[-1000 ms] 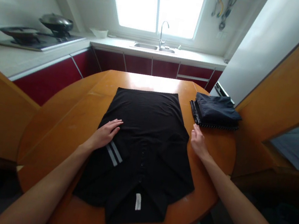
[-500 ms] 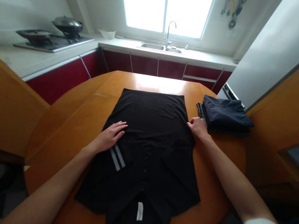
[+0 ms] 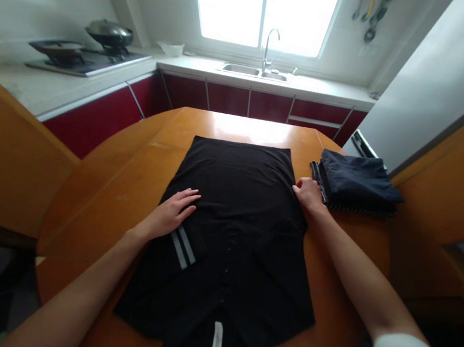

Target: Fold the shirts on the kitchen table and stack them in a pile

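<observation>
A black polo shirt (image 3: 233, 191) lies spread on the round wooden table, its collar towards me and its hem at the far side. Buttons run down its middle, a white label (image 3: 218, 337) shows inside the collar, and two grey stripes mark a sleeve cuff folded in on the left. My left hand (image 3: 174, 211) rests flat on the shirt's left side just above those stripes, fingers stretched out. At the right edge of the shirt, my right hand (image 3: 309, 194) has its fingers curled together in a pinch on the cloth.
Dark folded clothes (image 3: 359, 181) are stacked on the table (image 3: 118, 177) just beyond my right hand. Behind the table runs a counter with a sink (image 3: 241, 69) and tap. Pans (image 3: 109, 35) stand on the stove at the left; a tall white appliance (image 3: 436, 84) stands right.
The camera view has shifted slightly. Both hands stay at about the same places on the shirt, which lies as before.
</observation>
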`<move>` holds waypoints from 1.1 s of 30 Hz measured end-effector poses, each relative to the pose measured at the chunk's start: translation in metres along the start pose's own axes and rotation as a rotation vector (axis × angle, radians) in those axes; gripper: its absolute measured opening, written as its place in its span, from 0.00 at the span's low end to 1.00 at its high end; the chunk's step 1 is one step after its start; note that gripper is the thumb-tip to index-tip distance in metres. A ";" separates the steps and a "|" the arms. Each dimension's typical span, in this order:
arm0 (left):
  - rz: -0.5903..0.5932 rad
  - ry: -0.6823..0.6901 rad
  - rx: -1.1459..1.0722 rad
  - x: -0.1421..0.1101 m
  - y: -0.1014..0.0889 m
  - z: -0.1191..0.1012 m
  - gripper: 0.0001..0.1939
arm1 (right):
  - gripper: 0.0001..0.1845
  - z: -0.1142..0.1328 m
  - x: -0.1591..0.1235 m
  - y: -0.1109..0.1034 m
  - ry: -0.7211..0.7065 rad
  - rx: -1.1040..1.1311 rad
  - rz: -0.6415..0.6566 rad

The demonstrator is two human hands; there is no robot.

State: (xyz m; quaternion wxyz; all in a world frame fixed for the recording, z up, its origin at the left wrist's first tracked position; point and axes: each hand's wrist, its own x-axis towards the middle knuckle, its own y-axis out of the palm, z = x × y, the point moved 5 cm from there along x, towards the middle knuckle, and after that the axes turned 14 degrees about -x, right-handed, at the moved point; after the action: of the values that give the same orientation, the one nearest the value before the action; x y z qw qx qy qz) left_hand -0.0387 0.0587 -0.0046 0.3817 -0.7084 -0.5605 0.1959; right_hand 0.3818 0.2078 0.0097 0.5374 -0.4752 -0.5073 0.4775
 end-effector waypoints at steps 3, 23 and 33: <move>0.005 0.001 -0.004 -0.001 0.000 -0.002 0.34 | 0.11 0.001 0.005 -0.001 0.029 -0.023 -0.010; -0.128 0.043 0.027 -0.001 -0.005 -0.014 0.23 | 0.26 0.062 -0.117 -0.005 -0.430 0.246 -0.225; -0.138 -0.045 0.051 -0.008 -0.024 -0.006 0.14 | 0.10 0.071 -0.200 -0.034 -0.545 0.272 -0.038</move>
State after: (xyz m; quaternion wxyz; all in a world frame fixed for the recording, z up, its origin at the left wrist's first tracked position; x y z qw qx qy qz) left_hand -0.0520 0.0509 0.0165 0.3995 -0.6534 -0.6113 0.1994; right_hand 0.3059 0.0077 0.0279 0.4490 -0.2435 -0.5730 0.6409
